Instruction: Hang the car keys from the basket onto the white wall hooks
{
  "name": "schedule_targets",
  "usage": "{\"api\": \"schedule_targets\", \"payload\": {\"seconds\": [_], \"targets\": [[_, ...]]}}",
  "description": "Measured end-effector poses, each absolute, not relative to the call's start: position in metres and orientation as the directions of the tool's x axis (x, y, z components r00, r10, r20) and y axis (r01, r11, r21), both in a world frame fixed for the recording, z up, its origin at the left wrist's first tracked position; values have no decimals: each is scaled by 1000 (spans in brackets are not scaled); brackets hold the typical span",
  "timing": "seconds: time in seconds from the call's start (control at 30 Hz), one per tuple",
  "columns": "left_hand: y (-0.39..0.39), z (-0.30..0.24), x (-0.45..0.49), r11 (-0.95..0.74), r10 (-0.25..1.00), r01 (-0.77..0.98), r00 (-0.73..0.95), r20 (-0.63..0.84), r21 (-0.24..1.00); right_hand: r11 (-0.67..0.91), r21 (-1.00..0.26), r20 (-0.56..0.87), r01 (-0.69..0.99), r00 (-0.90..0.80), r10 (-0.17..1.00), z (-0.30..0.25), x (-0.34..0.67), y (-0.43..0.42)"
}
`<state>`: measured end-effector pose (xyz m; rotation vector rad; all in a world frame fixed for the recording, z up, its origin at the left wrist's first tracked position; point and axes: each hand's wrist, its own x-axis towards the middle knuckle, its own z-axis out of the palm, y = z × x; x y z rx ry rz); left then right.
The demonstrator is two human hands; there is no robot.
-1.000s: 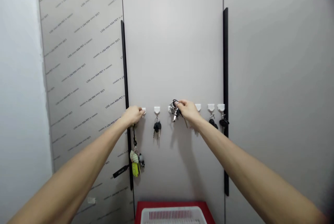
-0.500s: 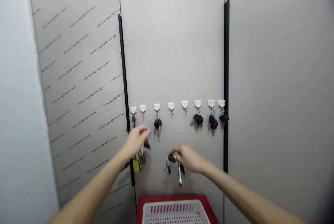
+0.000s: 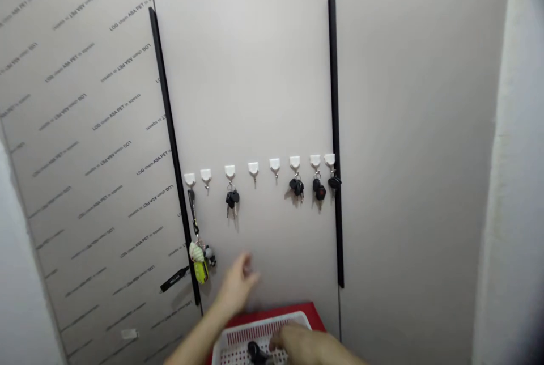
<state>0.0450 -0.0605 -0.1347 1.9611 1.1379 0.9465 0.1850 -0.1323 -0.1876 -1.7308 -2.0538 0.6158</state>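
My left hand (image 3: 238, 283) is above the left back rim of the white basket (image 3: 221, 338), in front of the panel. Its thumb and fingers are apart, and I see nothing between them. Over the basket, my right hand (image 3: 304, 343) reaches down with its fingers inside. A bunch of keys with a black fob (image 3: 257, 352) lies just left of those fingertips. The right fingers are partly hidden, so I cannot tell whether they touch the keys.
A row of white hooks (image 3: 230, 172) runs across the pale panel, several bearing black keys (image 3: 232, 199). From the leftmost hook hangs a strap with a yellow-green key holder (image 3: 201, 271) and charms. Black handles (image 3: 335, 144) edge the panel. A red surface (image 3: 314, 317) is under the basket.
Both hands have moved down, the right one into the basket with its keys now seen there. The dark brown thing at my left fingers no longer shows. The view has turned right.
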Motion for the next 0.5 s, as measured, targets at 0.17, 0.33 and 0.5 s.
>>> {"api": "schedule_targets", "payload": {"seconds": [0.17, 0.33, 0.5], "targets": [[-23, -39, 59, -436, 860, 363, -102, 501, 823, 250, -613, 645, 749, 292, 706, -70, 220, -107], [-15, -21, 67, -418, 882, 405, -32, 469, 813, 64, -583, 735, 810, 493, 466, -12, 247, -82], [-21, -1, 50, -533, 846, 344, 217, 486, 773, 87, -634, 685, 768, 506, 524, 7, 247, -85]]}}
